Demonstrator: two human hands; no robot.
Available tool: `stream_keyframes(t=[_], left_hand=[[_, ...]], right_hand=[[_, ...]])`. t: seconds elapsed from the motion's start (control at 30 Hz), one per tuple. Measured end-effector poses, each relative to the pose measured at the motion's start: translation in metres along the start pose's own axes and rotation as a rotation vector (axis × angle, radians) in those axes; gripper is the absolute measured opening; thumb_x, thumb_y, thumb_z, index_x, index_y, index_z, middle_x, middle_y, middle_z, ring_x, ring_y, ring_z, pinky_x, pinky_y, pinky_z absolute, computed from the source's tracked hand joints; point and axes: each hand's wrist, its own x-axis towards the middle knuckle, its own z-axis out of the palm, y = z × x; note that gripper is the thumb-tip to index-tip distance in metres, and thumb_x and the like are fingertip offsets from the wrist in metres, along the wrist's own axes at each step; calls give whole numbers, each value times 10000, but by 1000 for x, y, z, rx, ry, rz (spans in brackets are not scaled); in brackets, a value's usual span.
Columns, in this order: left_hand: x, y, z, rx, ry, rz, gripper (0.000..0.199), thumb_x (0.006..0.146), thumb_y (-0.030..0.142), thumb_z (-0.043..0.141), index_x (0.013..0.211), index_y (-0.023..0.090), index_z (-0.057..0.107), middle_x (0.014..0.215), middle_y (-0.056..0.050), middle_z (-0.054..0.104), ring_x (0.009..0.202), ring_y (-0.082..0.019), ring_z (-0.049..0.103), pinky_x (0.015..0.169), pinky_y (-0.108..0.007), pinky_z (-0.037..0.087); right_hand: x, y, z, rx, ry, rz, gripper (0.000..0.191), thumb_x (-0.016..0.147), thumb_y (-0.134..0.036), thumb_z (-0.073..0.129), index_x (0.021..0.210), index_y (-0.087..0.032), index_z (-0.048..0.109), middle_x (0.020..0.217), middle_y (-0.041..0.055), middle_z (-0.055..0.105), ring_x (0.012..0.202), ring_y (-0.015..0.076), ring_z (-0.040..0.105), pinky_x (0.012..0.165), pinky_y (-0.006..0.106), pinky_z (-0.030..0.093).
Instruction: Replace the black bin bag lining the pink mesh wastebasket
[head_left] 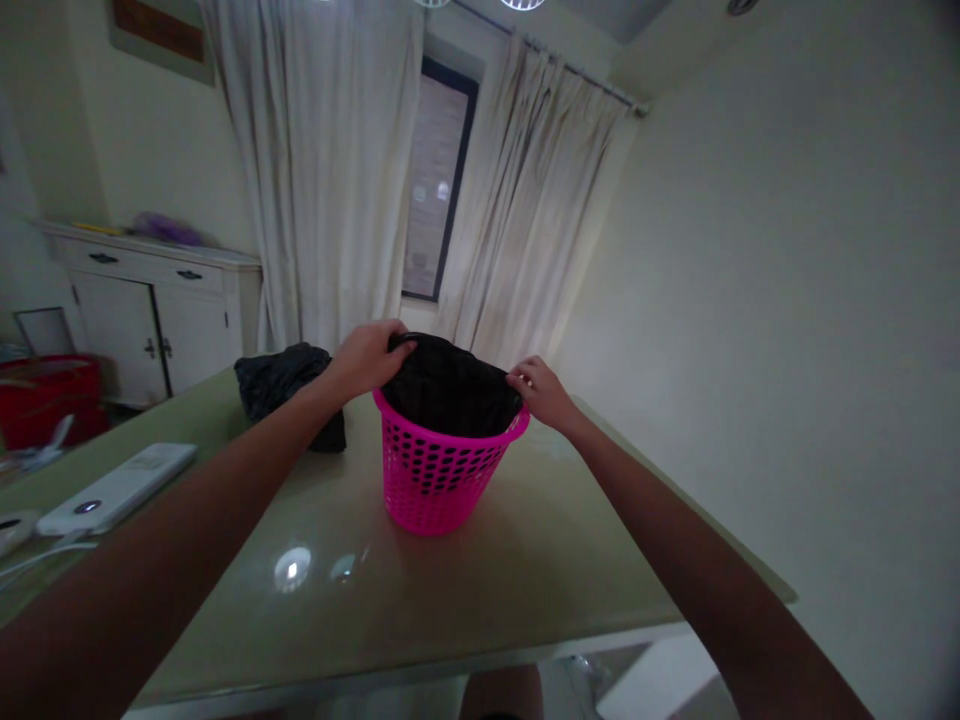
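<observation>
One bright-pink basket (438, 492), round-holed | black bag (454, 392) inside | left fingers (396, 352), right fingers (524, 378) pinching bag

There is one pink basket (435, 490), one black liner (454, 395), one dark bundle (279, 380). One cabinet (244, 310) shows two drawers (150, 268), two doors (112, 320).

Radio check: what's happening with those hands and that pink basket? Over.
Left hand and right hand: both gripping edge of black bag. Pink basket upright on table, bag inside. Dark bundle left of basket, not between hands.
</observation>
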Motion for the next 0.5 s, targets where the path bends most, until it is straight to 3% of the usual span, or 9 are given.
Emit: stream_keyframes(t=[0.1,0.17,0.23,0.3,0.4,0.5], left_hand=[[-2,7,3,-120,4,-30,331,973,338,494,1111,181,751,1179,-155,803,1137,-316,743,1007,-435,569],[-5,23,9,-235,-94,30,382,972,365,506,1224,186,731,1186,-131,812,1127,-301,754,993,-423,584],[-8,37,13,-257,-193,155,402,932,438,614,1234,203,737,1174,-118,819,1114,-310,762,995,-427,591],[-10,41,13,-167,-209,236,329,890,441,686,1113,215,771,1112,-123,821,1100,-335,765,1011,-449,587],[-8,24,4,-114,-17,73,259,932,397,620,1013,215,785,1005,-129,812,1086,-369,769,1003,-489,589],[-6,0,-4,-403,233,-244,279,910,387,622,1029,196,786,987,-116,809,1073,-368,766,956,-482,620]], right_hand=[[-10,-9,-2,130,32,-30,161,1031,-368,698,1023,-210,727,1177,102,710,1131,253,679,1053,435,543],[-16,-30,1,189,-5,-122,314,960,-420,806,1194,-229,721,1239,100,740,1162,272,691,1060,436,547],[-20,-51,4,192,-89,-200,360,935,-340,810,1268,-246,715,1214,90,775,1137,280,713,1036,420,553],[-22,-59,6,182,-128,-214,321,955,-213,693,1271,-254,726,1169,83,802,1111,276,732,1018,410,554],[-23,-40,3,208,-40,-86,429,979,-187,581,1390,-242,693,1077,74,807,962,244,736,966,413,573],[-25,-11,0,282,77,99,498,962,-246,563,1448,-189,652,1015,72,774,790,212,676,852,414,597]])
